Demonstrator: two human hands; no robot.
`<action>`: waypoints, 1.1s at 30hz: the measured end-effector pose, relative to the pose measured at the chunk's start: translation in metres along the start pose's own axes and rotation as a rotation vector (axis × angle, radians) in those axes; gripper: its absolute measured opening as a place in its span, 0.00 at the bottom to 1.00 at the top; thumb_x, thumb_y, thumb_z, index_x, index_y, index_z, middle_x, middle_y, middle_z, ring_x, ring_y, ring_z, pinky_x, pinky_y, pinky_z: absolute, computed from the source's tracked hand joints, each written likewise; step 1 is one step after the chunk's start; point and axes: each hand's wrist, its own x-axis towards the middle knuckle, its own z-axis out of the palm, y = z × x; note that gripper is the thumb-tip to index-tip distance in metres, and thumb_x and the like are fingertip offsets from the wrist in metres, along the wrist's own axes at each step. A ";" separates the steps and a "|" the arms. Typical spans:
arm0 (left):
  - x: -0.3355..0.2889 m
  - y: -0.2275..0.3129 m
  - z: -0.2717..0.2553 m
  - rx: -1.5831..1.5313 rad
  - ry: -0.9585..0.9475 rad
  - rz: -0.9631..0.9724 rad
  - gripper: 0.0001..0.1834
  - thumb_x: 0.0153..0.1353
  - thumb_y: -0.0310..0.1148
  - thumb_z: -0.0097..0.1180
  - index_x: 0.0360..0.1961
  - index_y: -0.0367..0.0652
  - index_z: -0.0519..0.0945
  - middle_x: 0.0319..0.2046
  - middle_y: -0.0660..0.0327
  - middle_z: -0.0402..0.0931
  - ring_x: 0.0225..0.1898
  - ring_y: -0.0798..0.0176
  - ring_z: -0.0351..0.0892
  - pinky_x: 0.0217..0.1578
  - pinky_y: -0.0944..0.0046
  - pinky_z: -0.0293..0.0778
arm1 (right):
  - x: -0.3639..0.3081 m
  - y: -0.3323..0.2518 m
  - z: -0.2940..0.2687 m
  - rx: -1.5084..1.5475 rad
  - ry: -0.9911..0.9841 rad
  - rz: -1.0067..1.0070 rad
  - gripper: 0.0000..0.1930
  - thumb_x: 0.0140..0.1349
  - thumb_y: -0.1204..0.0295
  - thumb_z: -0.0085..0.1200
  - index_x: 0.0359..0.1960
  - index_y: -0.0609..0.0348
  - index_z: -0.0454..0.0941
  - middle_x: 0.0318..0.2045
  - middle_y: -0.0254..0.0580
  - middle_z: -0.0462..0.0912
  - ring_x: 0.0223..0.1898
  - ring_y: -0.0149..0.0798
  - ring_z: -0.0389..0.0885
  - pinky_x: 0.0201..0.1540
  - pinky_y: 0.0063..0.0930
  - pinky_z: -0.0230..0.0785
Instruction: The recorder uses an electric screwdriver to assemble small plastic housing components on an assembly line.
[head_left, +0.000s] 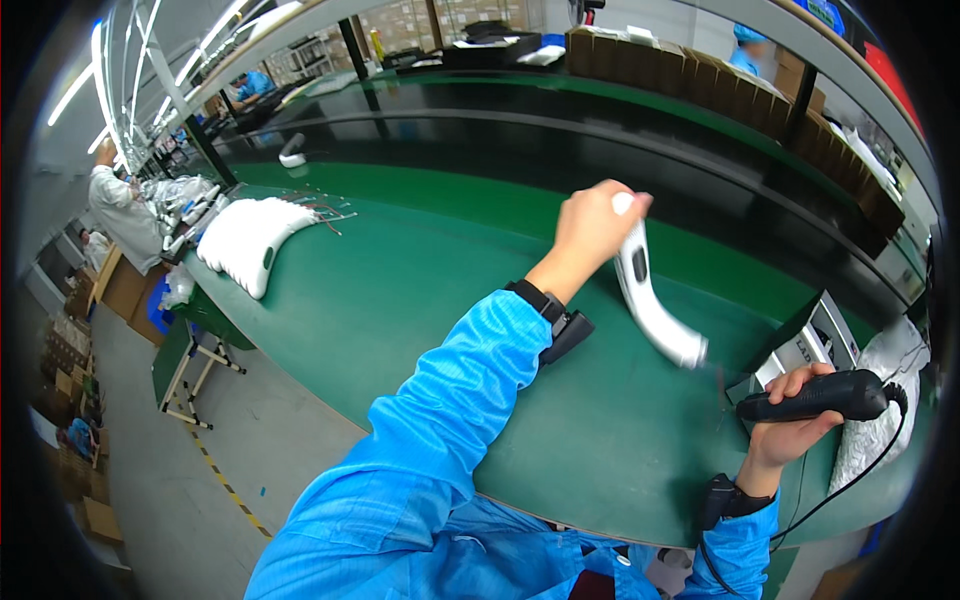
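Note:
My left hand (592, 228) is closed around the upper end of a white curved plastic handle (652, 308). A dark oval opening shows on its side, and its lower end points down to the right, toward the tool. In my right hand (782, 437) lies a black corded hand tool (815, 397), with fingers wrapped round it. The tool's left end is near the handle's lower end, with a gap between them. Several similar white handles (250, 235) lie side by side in a row at the left of the bench, with thin wires sticking out at their right.
The green bench top (400, 310) runs under both hands. A grey box-shaped device (815, 335) and a silver bag (880, 400) stand at the right. Behind runs a black conveyor belt (480, 140) carrying one white piece (292, 151). Cardboard boxes (680, 70) line the far side.

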 end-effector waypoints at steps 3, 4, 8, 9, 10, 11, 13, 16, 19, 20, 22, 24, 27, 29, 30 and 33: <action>0.019 -0.033 -0.001 0.078 0.137 -0.128 0.18 0.55 0.43 0.60 0.40 0.40 0.80 0.31 0.51 0.81 0.35 0.49 0.81 0.39 0.57 0.76 | -0.001 0.012 0.000 -0.035 0.000 0.027 0.39 0.57 0.33 0.41 0.49 0.60 0.64 0.26 0.35 0.69 0.22 0.29 0.69 0.30 0.23 0.64; 0.017 -0.047 0.007 0.069 0.195 -0.062 0.19 0.55 0.39 0.59 0.44 0.39 0.77 0.37 0.48 0.79 0.40 0.47 0.80 0.42 0.56 0.74 | -0.002 0.015 0.001 -0.025 -0.002 0.021 0.39 0.57 0.33 0.41 0.49 0.60 0.64 0.26 0.35 0.69 0.22 0.29 0.69 0.30 0.23 0.64; 0.002 -0.094 0.052 0.160 -0.194 -0.016 0.33 0.55 0.30 0.56 0.62 0.33 0.60 0.55 0.37 0.65 0.58 0.40 0.66 0.58 0.54 0.63 | -0.005 0.023 0.001 -0.020 -0.033 0.071 0.38 0.56 0.33 0.43 0.48 0.60 0.65 0.24 0.35 0.69 0.22 0.29 0.69 0.29 0.23 0.64; 0.002 -0.105 0.061 0.261 -0.353 0.022 0.35 0.56 0.30 0.55 0.64 0.34 0.57 0.57 0.36 0.63 0.60 0.40 0.64 0.60 0.55 0.61 | -0.006 0.023 0.001 -0.018 -0.045 0.084 0.38 0.55 0.34 0.44 0.48 0.60 0.65 0.24 0.35 0.69 0.22 0.29 0.69 0.29 0.23 0.64; 0.001 -0.100 0.065 0.245 -0.368 0.032 0.35 0.56 0.30 0.55 0.64 0.34 0.57 0.57 0.36 0.63 0.60 0.40 0.64 0.60 0.55 0.61 | -0.007 0.024 -0.001 -0.035 -0.051 0.077 0.38 0.55 0.34 0.44 0.48 0.60 0.65 0.25 0.35 0.69 0.22 0.29 0.69 0.29 0.23 0.64; 0.000 -0.097 0.065 0.292 -0.402 0.128 0.34 0.56 0.30 0.54 0.64 0.34 0.58 0.58 0.36 0.62 0.61 0.41 0.62 0.62 0.55 0.59 | -0.010 0.027 -0.003 -0.023 -0.038 0.090 0.38 0.55 0.34 0.45 0.48 0.60 0.65 0.25 0.36 0.69 0.22 0.29 0.70 0.29 0.24 0.65; -0.007 -0.084 0.061 0.284 -0.338 0.221 0.27 0.57 0.30 0.53 0.58 0.35 0.67 0.58 0.41 0.65 0.61 0.44 0.63 0.62 0.55 0.59 | -0.013 0.028 0.005 -0.043 -0.032 0.116 0.39 0.55 0.34 0.45 0.48 0.61 0.64 0.26 0.37 0.70 0.23 0.30 0.71 0.29 0.24 0.65; -0.021 -0.047 0.044 0.104 -0.387 0.225 0.17 0.57 0.30 0.53 0.48 0.34 0.76 0.45 0.47 0.76 0.48 0.50 0.75 0.51 0.55 0.69 | -0.012 0.026 0.020 -0.078 -0.076 0.141 0.39 0.54 0.34 0.47 0.47 0.63 0.65 0.26 0.38 0.71 0.23 0.31 0.71 0.29 0.25 0.67; -0.064 -0.024 0.035 -0.410 -0.692 -0.128 0.11 0.62 0.29 0.51 0.43 0.35 0.77 0.33 0.58 0.79 0.32 0.68 0.79 0.34 0.67 0.76 | -0.016 0.028 0.024 -0.060 -0.096 0.178 0.39 0.54 0.35 0.49 0.49 0.63 0.65 0.27 0.38 0.71 0.25 0.31 0.72 0.29 0.25 0.68; -0.084 -0.028 0.036 -0.618 -0.784 -0.250 0.11 0.63 0.29 0.51 0.44 0.36 0.77 0.31 0.60 0.79 0.33 0.69 0.79 0.33 0.68 0.76 | -0.017 0.034 0.029 -0.013 -0.112 0.210 0.39 0.54 0.36 0.50 0.50 0.63 0.65 0.27 0.38 0.71 0.26 0.31 0.72 0.29 0.25 0.68; -0.106 -0.012 0.041 -0.323 -0.798 0.238 0.09 0.58 0.33 0.55 0.37 0.42 0.81 0.30 0.59 0.81 0.32 0.63 0.80 0.34 0.64 0.75 | -0.015 0.024 0.020 -0.146 -0.059 0.184 0.44 0.52 0.36 0.52 0.58 0.62 0.59 0.32 0.39 0.74 0.33 0.32 0.75 0.33 0.25 0.72; -0.108 0.000 0.056 -0.443 -0.823 0.271 0.08 0.57 0.35 0.55 0.32 0.42 0.82 0.28 0.59 0.81 0.30 0.61 0.80 0.32 0.63 0.74 | -0.018 0.008 0.018 -0.263 -0.036 0.198 0.47 0.52 0.32 0.47 0.59 0.62 0.58 0.41 0.41 0.73 0.34 0.33 0.76 0.36 0.23 0.71; -0.107 0.008 0.051 -0.625 -0.828 0.019 0.10 0.57 0.35 0.56 0.30 0.38 0.80 0.24 0.58 0.80 0.26 0.63 0.79 0.30 0.63 0.73 | -0.023 0.025 -0.011 -0.157 -0.233 0.298 0.44 0.56 0.34 0.43 0.62 0.60 0.56 0.45 0.41 0.71 0.41 0.34 0.75 0.45 0.21 0.67; -0.106 0.002 0.038 -0.610 -0.791 0.029 0.10 0.56 0.36 0.56 0.30 0.38 0.80 0.24 0.58 0.80 0.26 0.63 0.79 0.29 0.63 0.73 | -0.022 0.040 -0.011 -0.130 -0.283 0.360 0.44 0.56 0.33 0.43 0.60 0.59 0.59 0.45 0.40 0.71 0.43 0.35 0.74 0.46 0.22 0.65; -0.104 0.000 0.034 -0.610 -0.783 0.064 0.11 0.56 0.36 0.57 0.30 0.38 0.80 0.24 0.58 0.80 0.26 0.63 0.78 0.29 0.63 0.72 | -0.023 0.048 -0.007 -0.145 -0.304 0.382 0.43 0.55 0.33 0.43 0.59 0.59 0.60 0.45 0.40 0.71 0.44 0.35 0.73 0.45 0.23 0.65; -0.103 -0.003 0.031 -0.582 -0.726 0.172 0.11 0.55 0.37 0.58 0.30 0.39 0.80 0.24 0.58 0.80 0.26 0.60 0.79 0.29 0.62 0.72 | -0.024 0.053 0.004 -0.184 -0.305 0.414 0.43 0.54 0.32 0.43 0.56 0.60 0.62 0.46 0.40 0.70 0.43 0.34 0.73 0.45 0.23 0.65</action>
